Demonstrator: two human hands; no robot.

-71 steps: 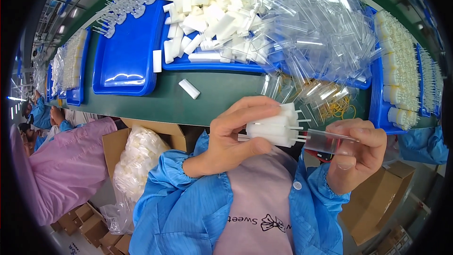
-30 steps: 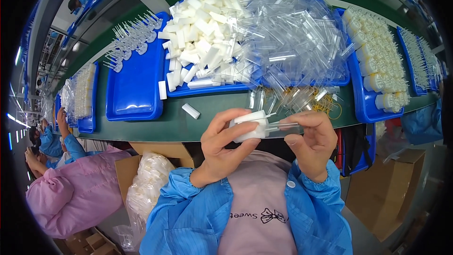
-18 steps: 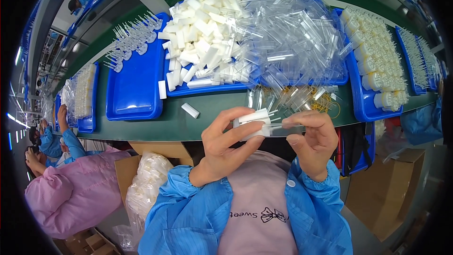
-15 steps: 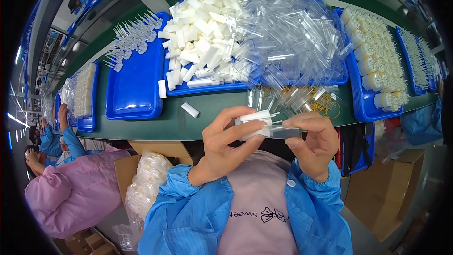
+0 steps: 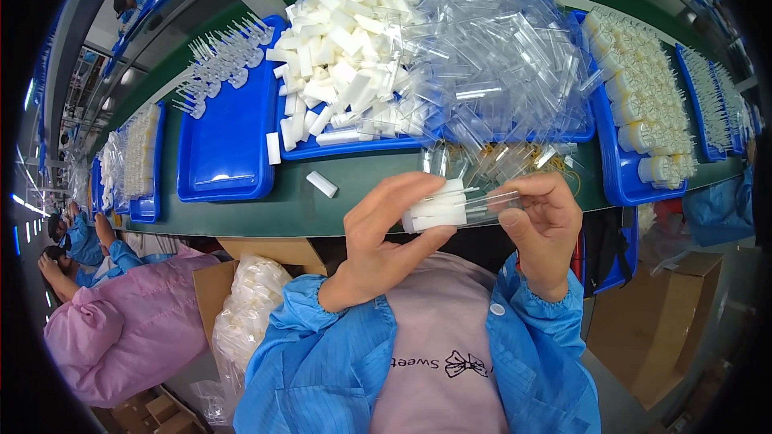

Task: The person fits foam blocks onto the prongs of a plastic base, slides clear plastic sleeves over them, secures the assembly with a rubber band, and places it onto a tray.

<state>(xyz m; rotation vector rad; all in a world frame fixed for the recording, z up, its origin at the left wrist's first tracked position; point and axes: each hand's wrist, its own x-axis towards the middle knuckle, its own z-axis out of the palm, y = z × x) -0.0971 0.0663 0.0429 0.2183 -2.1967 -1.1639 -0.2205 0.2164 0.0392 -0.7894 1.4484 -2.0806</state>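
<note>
A: Green bench [image 5: 241, 217], blue trays [image 5: 225, 137] w/ white pcs & clear tubes.
B: Our left hand [image 5: 386, 233] grips the white sticks [image 5: 438, 210] at chest; right hand [image 5: 547, 225] pinches a clear tube [image 5: 498, 201].
A: Misalign it & we risk dropping sticks.

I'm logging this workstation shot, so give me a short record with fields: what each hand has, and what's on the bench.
left hand: grips a small bundle of white plastic pieces
right hand: pinches a clear plastic tube, its end meeting the bundle
bench: green, with blue trays
middle tray: heaped white pieces beside clear tubes
loose piece: white, lying on the bench alone
left tray: mostly bare
</note>
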